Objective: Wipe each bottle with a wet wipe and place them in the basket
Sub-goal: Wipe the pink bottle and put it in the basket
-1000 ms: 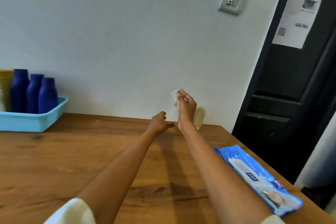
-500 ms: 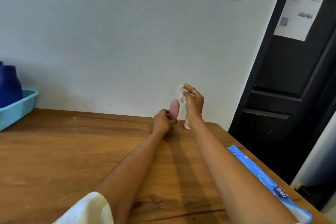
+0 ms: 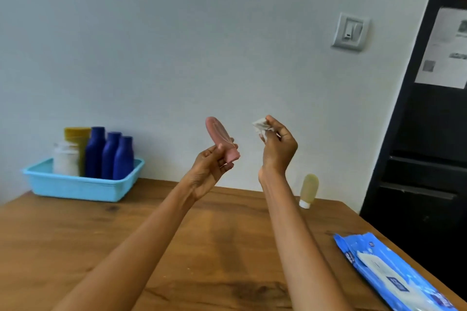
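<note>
Two bare forearms, no sleeve in view, no watch or ring; left hand [image 3: 211, 166], right hand [image 3: 278, 149].

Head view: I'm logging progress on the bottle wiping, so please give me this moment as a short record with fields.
left hand: left hand holds the pink bottle raised above the table
right hand: right hand pinches a crumpled wet wipe, apart from the pink bottle
basket: blue basket at far left, holding three dark blue bottles, a yellow bottle and a white jar
still on table: pale yellow bottle standing cap-down near the wall
wipes pack: blue wipes pack lying at right
</note>
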